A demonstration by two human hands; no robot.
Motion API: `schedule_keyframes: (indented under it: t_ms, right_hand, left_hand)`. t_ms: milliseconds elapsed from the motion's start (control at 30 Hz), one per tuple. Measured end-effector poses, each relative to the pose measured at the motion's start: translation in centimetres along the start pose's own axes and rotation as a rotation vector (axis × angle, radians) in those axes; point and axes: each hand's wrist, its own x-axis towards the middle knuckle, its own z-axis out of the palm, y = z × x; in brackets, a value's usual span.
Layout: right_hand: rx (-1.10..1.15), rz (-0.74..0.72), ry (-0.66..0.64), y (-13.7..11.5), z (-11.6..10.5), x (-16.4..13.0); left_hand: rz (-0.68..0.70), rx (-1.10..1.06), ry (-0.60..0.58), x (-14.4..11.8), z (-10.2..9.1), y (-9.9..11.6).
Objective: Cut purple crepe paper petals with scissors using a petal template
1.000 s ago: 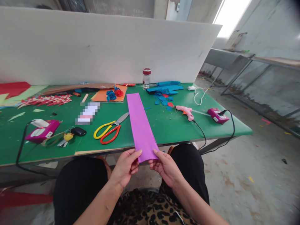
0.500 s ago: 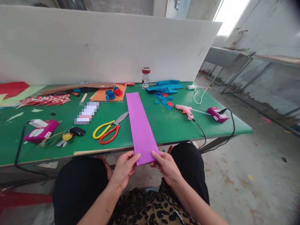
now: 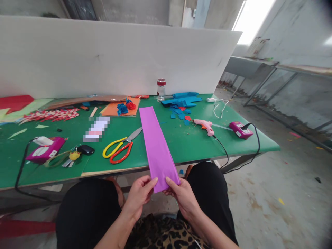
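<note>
A long purple paper strip (image 3: 157, 145) runs from the green tabletop over its front edge toward my lap. My left hand (image 3: 141, 193) pinches the near left corner between thumb and fingers. At the near right corner, my right hand (image 3: 183, 193) grips the paper with its thumb on top and fingers underneath. The paper bulges slightly between the thumbs. Scissors (image 3: 121, 147) with one yellow and one red handle lie left of the strip, their blade tip close to its edge. Blue and red paper flowers (image 3: 126, 107) rest on an orange sheet behind them.
A pink glue gun (image 3: 204, 126) lies to the right, its cord hanging off the table. Blue paper pieces (image 3: 181, 102) and a red-lidded jar (image 3: 161, 90) stand farther back. Keys (image 3: 74, 156) and a purple power block (image 3: 46, 149) are at left. A white board (image 3: 124, 58) rises behind.
Both hands have drawn the strip's near end slightly toward me and to the right. My right thumb has shifted inward, and the paper now bulges near it. The view has tilted up a little.
</note>
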Motion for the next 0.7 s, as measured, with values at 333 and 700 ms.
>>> schedule_keyframes:
  t_ms: [333, 700]
  right_hand:
    - [-0.04, -0.024, -0.078, 0.1, -1.1, -0.8]
    - [0.127, 0.056, -0.02, 0.8, -0.3, -1.7]
  left_hand:
    - [-0.043, 0.006, 0.025, -0.5, -0.6, 1.0]
    - [0.006, 0.028, -0.026, -0.1, -0.6, 0.8]
